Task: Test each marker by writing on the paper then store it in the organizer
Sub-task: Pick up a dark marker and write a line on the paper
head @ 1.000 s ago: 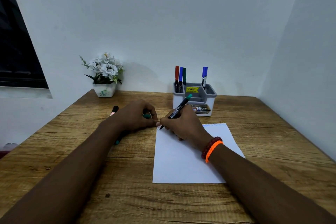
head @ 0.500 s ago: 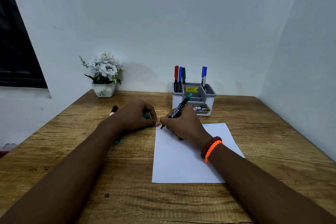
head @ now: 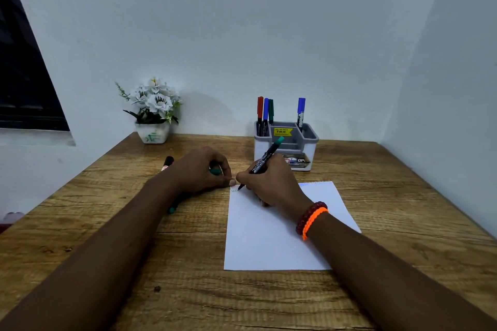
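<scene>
My right hand [head: 271, 183] grips a black marker with a green end [head: 265, 157], its tip touching the top left corner of the white paper [head: 269, 239], where a small green zigzag shows. My left hand [head: 204, 172] rests beside that corner, its fingers closed on the marker's green cap [head: 215, 171]. The grey and white organizer [head: 309, 140] stands behind the paper and holds a red, a blue and a green marker on the left, plus another blue one [head: 301, 111] further right. Faint marks run along the paper's top edge.
A black marker [head: 167, 162] lies on the wooden table [head: 134, 223] left of my left hand, and a green-ended marker [head: 172, 208] pokes out under my left wrist. A white flower pot [head: 152, 135] stands at the back left. Walls close the back and right.
The marker tip has traced a short green zigzag at the paper's top left corner. Both hands stay almost where they were.
</scene>
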